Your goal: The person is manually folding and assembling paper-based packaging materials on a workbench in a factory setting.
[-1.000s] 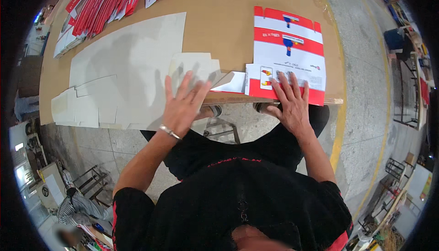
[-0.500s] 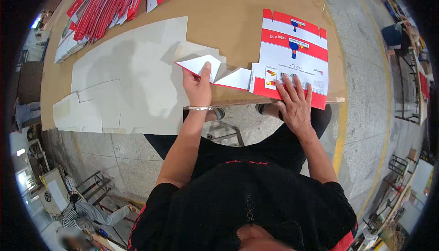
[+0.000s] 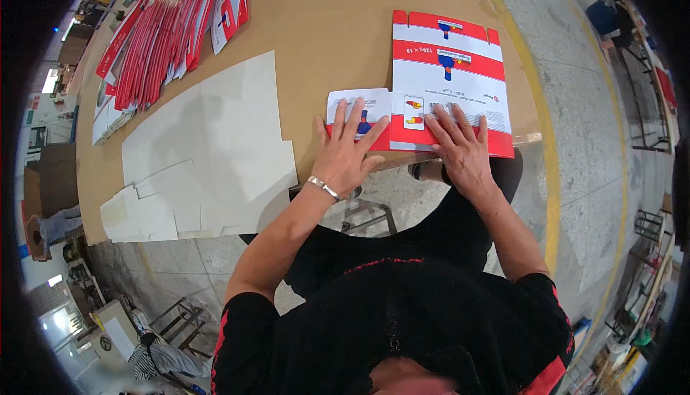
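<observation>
Flat carton under two bare hands, seen from above. The red-and-white carton point(image 3: 449, 71) lies printed side up on the brown tabletop point(image 3: 323, 28), right of ctr. in the frame, w/ its slotted edge toward the top & its opposite edge at the near table edge. A small side panel point(image 3: 374, 98), also print up, extends from its lower left to abt. frame ctr.

Progress (judged): carton & panel look laid out & pressed abt. flat, so this piece seems well along; whether any fold or joint is finished can't be told. Pale grey board point(image 3: 215, 129), plain side up w/ overlapping flaps, lies left of ctr., apparently untouched & yet to be handled. A fanned pile of red-and-white cartons point(image 3: 154, 53) sits upper left; done or waiting, can't tell.

Fingers: L hand point(image 3: 346, 158), palm down, digits spread wide, thumb well out toward the right; fingertips rest on the panel, nothing gripped. R hand point(image 3: 463, 154), also palm down, fingers extended w/ narrower gaps, lies on the carton's lower part; no grasp, i.e. contact from above only. Metal bracelet point(image 3: 324, 188) on L wrist.
</observation>
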Motion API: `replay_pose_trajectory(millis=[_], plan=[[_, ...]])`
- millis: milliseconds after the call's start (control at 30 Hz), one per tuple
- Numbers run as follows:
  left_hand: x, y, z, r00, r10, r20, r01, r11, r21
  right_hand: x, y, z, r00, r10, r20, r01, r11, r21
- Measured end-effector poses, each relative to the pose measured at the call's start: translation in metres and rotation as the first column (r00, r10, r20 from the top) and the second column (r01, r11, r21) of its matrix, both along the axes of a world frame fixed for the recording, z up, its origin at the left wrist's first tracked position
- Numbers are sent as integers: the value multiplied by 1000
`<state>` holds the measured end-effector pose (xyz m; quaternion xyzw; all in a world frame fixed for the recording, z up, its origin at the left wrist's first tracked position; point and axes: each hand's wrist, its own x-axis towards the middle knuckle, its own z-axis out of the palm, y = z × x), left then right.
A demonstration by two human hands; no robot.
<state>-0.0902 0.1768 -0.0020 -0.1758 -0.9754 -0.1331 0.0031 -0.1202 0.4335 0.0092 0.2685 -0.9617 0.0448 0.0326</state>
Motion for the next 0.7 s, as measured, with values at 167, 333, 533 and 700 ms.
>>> replay_pose_trajectory(millis=[167,333,533,700], plan=[[-5,7,-6,995,100,2,-99,990,-103,4,-1,-12,999,20,-50,-22,999,-38],[-7,10,0,992,121,44,-112,980,-163,8,0,-18,999,-2,-42,-1,997,-78],[-10,3,-4,995,93,21,-89,986,-143,10,4,-15,1000,18,-8,-19,995,-102],[-14,-6,-7,997,33,-64,-34,999,-2,4,17,-15,996,87,-8,-87,992,-87]])
